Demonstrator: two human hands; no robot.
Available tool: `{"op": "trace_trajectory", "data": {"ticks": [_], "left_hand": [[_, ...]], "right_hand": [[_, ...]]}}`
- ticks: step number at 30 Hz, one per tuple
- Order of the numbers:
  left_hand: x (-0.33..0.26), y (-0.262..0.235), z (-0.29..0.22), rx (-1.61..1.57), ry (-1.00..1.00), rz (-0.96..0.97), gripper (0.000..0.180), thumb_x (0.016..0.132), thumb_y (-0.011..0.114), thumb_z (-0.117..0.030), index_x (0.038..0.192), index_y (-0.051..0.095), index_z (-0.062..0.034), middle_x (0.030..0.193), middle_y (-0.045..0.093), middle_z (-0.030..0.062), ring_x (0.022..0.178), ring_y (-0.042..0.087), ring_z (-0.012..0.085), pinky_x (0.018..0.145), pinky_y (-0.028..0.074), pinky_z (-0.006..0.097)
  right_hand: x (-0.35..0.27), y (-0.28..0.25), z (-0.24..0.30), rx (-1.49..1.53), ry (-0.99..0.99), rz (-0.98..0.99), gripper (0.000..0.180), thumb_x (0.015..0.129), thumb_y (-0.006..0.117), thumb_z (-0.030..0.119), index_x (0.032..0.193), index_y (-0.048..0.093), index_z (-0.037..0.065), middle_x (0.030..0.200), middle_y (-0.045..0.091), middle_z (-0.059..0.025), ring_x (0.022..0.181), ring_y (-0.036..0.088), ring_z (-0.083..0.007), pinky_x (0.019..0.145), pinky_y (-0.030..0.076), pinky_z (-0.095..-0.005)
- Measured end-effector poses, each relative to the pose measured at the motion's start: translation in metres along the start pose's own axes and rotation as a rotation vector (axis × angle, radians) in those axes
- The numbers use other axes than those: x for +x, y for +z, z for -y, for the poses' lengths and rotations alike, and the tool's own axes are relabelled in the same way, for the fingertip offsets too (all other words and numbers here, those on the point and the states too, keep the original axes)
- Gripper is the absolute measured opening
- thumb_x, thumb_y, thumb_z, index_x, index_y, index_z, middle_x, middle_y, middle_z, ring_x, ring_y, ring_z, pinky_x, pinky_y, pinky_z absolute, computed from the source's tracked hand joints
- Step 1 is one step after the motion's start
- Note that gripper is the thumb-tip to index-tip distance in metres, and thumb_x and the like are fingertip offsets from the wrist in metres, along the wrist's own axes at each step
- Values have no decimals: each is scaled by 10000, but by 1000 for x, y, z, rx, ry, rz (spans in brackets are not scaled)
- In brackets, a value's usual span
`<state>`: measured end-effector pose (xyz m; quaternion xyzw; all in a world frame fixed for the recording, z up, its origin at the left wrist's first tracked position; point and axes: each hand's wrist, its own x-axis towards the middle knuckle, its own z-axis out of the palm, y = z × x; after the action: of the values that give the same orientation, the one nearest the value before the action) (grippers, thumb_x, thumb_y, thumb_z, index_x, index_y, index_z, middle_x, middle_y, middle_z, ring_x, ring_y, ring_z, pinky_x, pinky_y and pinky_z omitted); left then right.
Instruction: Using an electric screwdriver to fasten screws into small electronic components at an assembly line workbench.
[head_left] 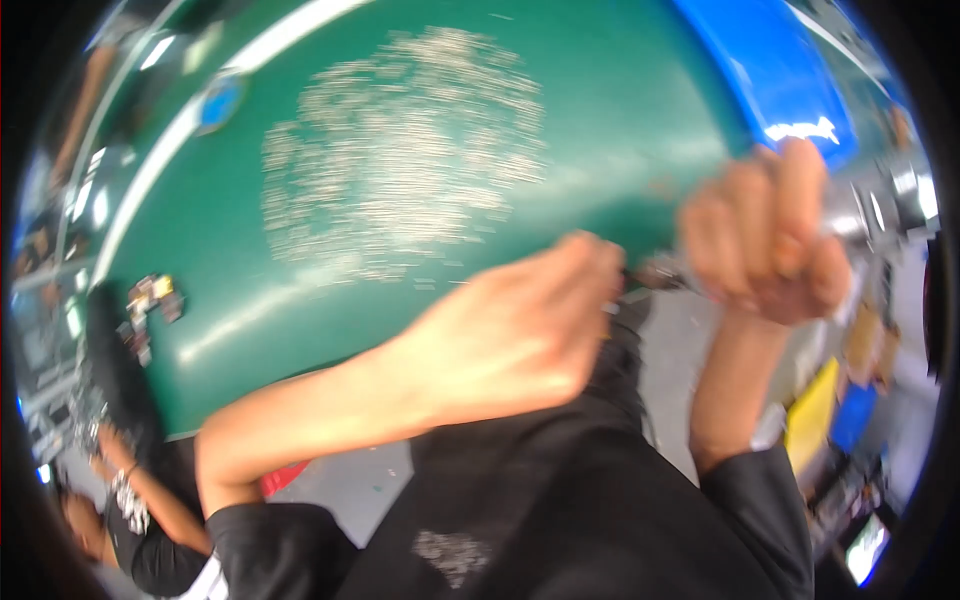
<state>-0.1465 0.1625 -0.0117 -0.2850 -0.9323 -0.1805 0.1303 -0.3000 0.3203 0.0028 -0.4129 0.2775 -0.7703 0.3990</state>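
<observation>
My left hand is over the near edge of the green table, its fingers pressed together in a pinch. Any small thing between its fingertips is too blurred to make out. To the right, my right hand is raised with its fingers curled closed; what it grips, if anything, cannot be made out. Just beyond it is a shiny metal cylinder, and whether the hand touches it I cannot tell. A wide spread of many small silvery pieces lies on the green tabletop, apart from both hands.
A blue bin stands at the far right. A blue round object sits by the table's left rim, with a cluster of small parts nearer. Another person is at the lower left. Yellow and blue items are at right.
</observation>
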Motion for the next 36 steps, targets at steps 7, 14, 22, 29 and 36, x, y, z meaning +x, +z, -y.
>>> {"op": "trace_trajectory", "data": {"ticks": [7,14,22,29,36], "left_hand": [[-45,-44,-5,63,-393,-71,470,643,627,73,1112,605,89,1117,626,226,1025,607,361,870,510,431],[-129,-80,5,747,-1101,-99,399,875,577,-8,1273,551,-15,1293,565,157,1209,498,345,1039,359,435],[-92,-63,8,412,-905,-353,230,745,659,105,948,656,-3,994,634,117,885,610,276,766,484,364],[-86,-53,29,389,-917,-303,148,782,666,76,919,672,22,921,658,103,824,639,230,748,498,316],[-87,-52,33,421,-845,-265,156,753,681,73,890,642,8,903,625,99,794,607,252,675,495,356]], "right_hand": [[-20,-25,18,155,-134,-129,172,964,531,222,891,439,96,535,438,20,406,450,-74,455,396,-220],[-31,-36,16,247,-120,-222,193,991,461,220,880,393,79,536,404,5,392,409,-101,466,369,-249],[-37,-28,6,323,-103,-437,180,1010,405,200,893,403,63,548,388,-6,398,388,-110,485,358,-267],[-44,-26,1,387,-140,-474,180,1011,403,200,896,411,62,553,386,-6,412,388,-109,495,357,-274],[-41,-25,0,421,-148,-498,189,1012,410,209,893,411,63,555,387,-5,414,383,-107,515,360,-273]]}}
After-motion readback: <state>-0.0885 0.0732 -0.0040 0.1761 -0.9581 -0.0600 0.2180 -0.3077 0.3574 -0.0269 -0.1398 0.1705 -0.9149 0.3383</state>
